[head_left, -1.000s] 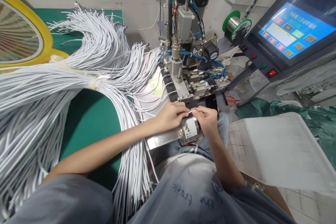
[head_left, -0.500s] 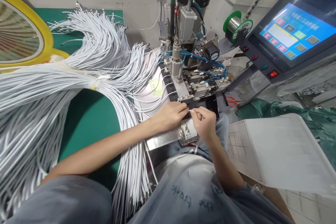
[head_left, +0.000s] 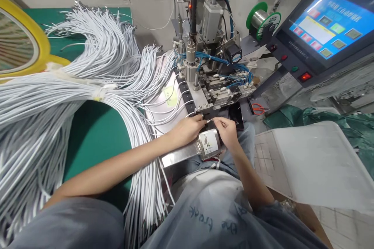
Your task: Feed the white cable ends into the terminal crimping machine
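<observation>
**Opened a slightly wider gap between the hands, with a cable end between the fingertips**

In the head view, held a white cable close to its end with the left hand, thumb and fingers closed in a tight pinch. Closed the fingertips of the right hand too, narrowly, seemingly on the fine tip of the same cable; could not make out its separate strands at that size. Shifted the right hand a little outward from its place half a second earlier, and turned its curled fist into a flatter, more outstretched pinch. Left more of the tip in sight that way, judging by the thin line between the hands. Barely moved the left hand.

Worked just in front of the machine, above a silver pack with a white label and beside the metal plate. Had other cables lying side by side up to the machine's black edge strip, and a large tied bundle across the green mat. Kept red-handled scissors beyond the right hand.
</observation>
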A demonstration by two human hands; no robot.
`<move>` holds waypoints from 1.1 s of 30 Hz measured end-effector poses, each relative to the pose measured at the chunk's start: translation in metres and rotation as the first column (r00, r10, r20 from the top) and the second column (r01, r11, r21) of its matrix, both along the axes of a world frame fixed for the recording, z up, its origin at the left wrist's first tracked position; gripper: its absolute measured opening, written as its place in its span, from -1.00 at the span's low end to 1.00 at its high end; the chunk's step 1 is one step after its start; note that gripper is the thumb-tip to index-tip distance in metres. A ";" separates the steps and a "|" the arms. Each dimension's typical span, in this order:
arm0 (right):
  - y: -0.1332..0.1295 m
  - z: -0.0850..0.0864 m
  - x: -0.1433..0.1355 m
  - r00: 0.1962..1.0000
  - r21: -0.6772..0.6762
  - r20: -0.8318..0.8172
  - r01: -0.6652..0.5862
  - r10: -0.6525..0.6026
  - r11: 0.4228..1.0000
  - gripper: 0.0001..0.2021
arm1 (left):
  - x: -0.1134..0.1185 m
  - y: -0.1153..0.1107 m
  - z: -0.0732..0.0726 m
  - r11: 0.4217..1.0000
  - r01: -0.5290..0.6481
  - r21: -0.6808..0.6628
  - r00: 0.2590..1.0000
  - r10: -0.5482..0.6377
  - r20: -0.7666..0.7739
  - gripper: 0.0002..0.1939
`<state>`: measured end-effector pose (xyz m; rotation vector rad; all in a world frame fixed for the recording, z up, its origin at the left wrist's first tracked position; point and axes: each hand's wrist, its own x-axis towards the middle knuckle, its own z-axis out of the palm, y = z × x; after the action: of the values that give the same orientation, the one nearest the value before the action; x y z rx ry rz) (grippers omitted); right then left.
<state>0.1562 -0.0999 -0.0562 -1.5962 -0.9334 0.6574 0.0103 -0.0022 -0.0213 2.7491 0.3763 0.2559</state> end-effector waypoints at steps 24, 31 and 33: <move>0.022 -0.023 0.016 0.973 -0.104 -0.168 -0.175 0.156 0.979 -0.79 | -0.001 0.003 -0.005 0.962 0.066 0.265 0.983 -0.017 -0.184 -0.58; 0.024 -0.022 0.014 0.969 -0.131 -0.210 -0.158 0.128 0.979 -0.75 | -0.002 0.002 -0.001 0.966 0.069 0.250 0.981 -0.020 -0.193 -0.61; 0.026 -0.022 0.013 0.969 -0.124 -0.220 -0.145 0.116 0.982 -0.76 | -0.002 0.001 -0.001 0.963 0.070 0.261 0.980 -0.017 -0.200 -0.61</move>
<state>0.1696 -0.0739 -0.0778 -1.5590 -0.8539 0.9844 0.0079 -0.0008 -0.0219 3.0566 0.3534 0.0234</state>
